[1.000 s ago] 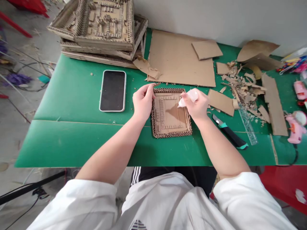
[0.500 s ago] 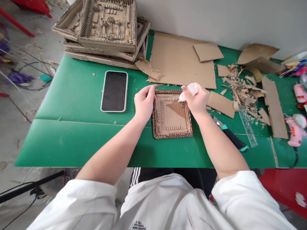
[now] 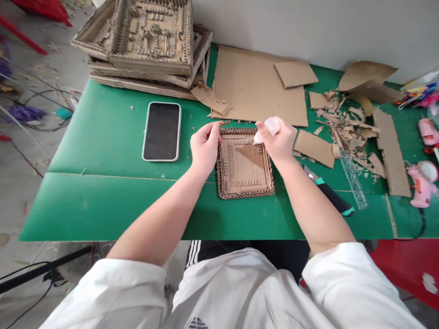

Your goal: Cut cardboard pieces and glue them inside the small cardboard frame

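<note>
Cardboard makes up the small square tray point(image 3: 244, 162) at the centre of the frame, lying flat on the green counter point(image 3: 103, 201) with a corrugated border around a maze-like pattern of glued strips. Its edges run nearly square to the counter's front edge, slightly twisted. The left hand point(image 3: 205, 147) rests against the tray's left side near the upper left corner, fingertips pinched narrow at that corner; what they pinch is too small to tell. The right hand point(image 3: 281, 142) has its grip closed around a small whitish glue bottle point(image 3: 265, 128), whose long axis slants from upper right to lower left, its nozzle pointing down at the tray's upper right corner.

To the left lies a black phone point(image 3: 161, 130), long axis running up and down the frame. In the upper left stands a stack of larger cardboard trays point(image 3: 144, 41). Right of the right forearm lie a black and teal utility knife point(image 3: 329, 196) and a clear ruler point(image 3: 353, 180), with cardboard scraps point(image 3: 346, 123) above them.
</note>
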### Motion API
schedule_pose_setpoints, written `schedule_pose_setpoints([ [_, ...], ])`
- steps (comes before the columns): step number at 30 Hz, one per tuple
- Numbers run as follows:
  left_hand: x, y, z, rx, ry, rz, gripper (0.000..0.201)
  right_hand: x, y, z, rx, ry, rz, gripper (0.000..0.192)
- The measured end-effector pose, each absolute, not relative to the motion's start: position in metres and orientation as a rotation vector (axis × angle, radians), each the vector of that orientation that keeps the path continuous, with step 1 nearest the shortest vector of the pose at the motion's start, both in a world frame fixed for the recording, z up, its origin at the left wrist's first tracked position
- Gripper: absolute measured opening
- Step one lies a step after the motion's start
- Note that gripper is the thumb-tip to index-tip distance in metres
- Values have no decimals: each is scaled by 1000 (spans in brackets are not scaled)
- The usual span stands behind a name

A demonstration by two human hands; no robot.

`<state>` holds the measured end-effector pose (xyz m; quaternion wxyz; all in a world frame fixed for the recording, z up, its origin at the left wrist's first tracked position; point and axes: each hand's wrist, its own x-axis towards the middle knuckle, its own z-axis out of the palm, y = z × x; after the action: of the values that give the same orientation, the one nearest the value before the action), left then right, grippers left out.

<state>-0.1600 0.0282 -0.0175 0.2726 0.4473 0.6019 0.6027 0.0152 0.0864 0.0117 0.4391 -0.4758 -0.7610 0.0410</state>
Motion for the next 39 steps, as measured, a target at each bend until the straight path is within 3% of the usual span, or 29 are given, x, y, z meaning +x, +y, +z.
schedule_pose_setpoints([
  [39,-158,28,-12,1202,1608,1632,24,44,3,17,-998,-1922,270,33],
])
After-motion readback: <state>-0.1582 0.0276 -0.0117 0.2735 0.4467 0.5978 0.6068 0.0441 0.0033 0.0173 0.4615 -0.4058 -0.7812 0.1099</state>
